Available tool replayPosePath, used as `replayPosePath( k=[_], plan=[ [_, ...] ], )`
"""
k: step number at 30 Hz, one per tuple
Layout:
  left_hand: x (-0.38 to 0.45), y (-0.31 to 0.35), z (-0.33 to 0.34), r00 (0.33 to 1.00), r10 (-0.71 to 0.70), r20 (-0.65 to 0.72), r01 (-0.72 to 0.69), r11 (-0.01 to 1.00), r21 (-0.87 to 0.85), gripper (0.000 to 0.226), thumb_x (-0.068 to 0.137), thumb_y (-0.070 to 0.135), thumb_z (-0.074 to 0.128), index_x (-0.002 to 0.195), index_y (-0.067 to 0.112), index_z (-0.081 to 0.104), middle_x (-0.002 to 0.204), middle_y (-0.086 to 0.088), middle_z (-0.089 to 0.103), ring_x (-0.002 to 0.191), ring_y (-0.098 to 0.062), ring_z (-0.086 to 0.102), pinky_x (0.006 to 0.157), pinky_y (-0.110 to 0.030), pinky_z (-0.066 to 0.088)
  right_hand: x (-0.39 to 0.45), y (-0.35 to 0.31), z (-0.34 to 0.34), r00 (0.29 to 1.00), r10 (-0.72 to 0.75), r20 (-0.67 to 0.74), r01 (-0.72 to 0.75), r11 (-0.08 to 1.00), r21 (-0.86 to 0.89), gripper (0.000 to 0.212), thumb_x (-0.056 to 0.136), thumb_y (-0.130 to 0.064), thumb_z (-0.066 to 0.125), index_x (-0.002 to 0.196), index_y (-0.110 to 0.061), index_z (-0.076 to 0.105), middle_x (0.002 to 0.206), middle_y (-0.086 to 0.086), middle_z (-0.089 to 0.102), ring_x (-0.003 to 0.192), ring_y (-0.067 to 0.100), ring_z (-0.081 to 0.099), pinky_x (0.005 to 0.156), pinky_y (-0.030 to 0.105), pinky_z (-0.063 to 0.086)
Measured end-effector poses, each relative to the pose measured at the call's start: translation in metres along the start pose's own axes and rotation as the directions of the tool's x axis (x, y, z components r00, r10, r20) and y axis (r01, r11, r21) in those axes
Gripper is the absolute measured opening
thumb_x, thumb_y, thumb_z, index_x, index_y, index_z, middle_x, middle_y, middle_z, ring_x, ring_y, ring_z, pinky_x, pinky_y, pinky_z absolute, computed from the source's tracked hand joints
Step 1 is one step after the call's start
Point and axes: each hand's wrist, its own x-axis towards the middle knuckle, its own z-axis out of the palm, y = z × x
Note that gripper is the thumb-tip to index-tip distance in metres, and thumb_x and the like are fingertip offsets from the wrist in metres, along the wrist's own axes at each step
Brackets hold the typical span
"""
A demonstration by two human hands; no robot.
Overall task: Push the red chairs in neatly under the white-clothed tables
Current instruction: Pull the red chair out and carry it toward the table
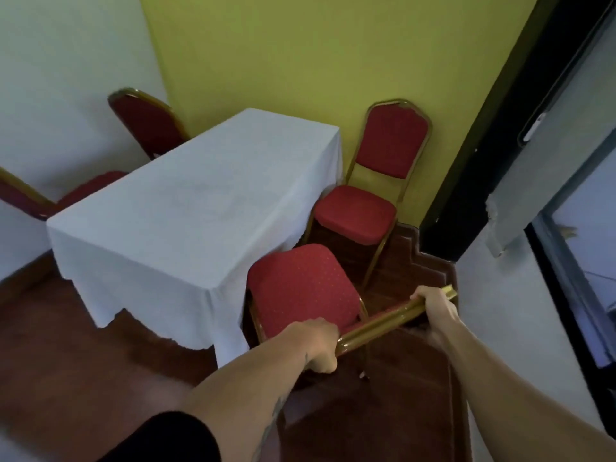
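A red chair (300,288) with a gold frame stands at the near right corner of the white-clothed table (186,208), its seat edge touching the hanging cloth. My left hand (316,345) grips the left end of its gold top rail. My right hand (433,308) grips the right end. A second red chair (356,211) stands beyond it along the table's right side, seat mostly outside the cloth. Two more red chairs, one at the far left (146,125) and one at the left edge (90,188), sit on the table's other side.
A yellow-green wall (316,55) rises behind the table. A black door frame (493,128) and a grey door (560,145) stand to the right. The floor (83,345) is dark red-brown, and a white wall closes the left side.
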Motion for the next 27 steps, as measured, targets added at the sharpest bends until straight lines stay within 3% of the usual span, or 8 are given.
replayPosePath(
  k=[8,15,22,27],
  plan=[
    [0.01,0.012,-0.01,0.985,-0.159,-0.06,0.148,0.976,-0.161,0.036,0.087,0.015,0.061,0.122,0.011,0.061,0.114,-0.012,0.065,0.101,-0.032,0.066,0.075,-0.037,0.049,0.056,-0.033,0.026,0.984,-0.022,0.177,0.043,0.993,-0.112,0.018,0.07,-0.011,0.06,0.087,-0.005,0.059,0.083,0.016,0.06,0.082,0.034,0.066,0.079,0.057,0.06],
    [0.044,0.052,-0.031,0.956,-0.28,-0.086,0.255,0.94,-0.226,0.035,0.088,0.016,0.063,0.122,0.007,0.063,0.113,-0.011,0.066,0.1,-0.031,0.067,0.072,-0.036,0.046,0.108,-0.07,0.021,0.969,-0.004,0.247,0.045,0.986,-0.159,0.017,0.074,-0.007,0.059,0.09,-0.004,0.056,0.083,0.016,0.059,0.08,0.032,0.066,0.078,0.057,0.06],
    [0.079,0.076,-0.057,0.939,-0.33,-0.098,0.29,0.912,-0.291,0.025,0.087,0.013,0.063,0.111,0.005,0.065,0.09,-0.007,0.061,0.08,-0.027,0.062,0.067,-0.035,0.047,0.156,-0.107,0.027,0.963,0.011,0.27,0.051,0.974,-0.221,0.015,0.079,-0.007,0.058,0.093,-0.006,0.055,0.085,0.014,0.059,0.081,0.031,0.066,0.072,0.052,0.06],
    [0.104,0.071,-0.078,0.931,-0.353,-0.092,0.309,0.898,-0.314,0.02,0.088,0.013,0.061,0.108,0.007,0.063,0.09,-0.007,0.063,0.078,-0.025,0.061,0.063,-0.034,0.045,0.186,-0.133,0.051,0.951,0.044,0.305,0.038,0.966,-0.258,0.029,0.08,-0.008,0.058,0.108,-0.005,0.056,0.088,0.015,0.063,0.084,0.033,0.07,0.059,0.046,0.06]
  ],
)
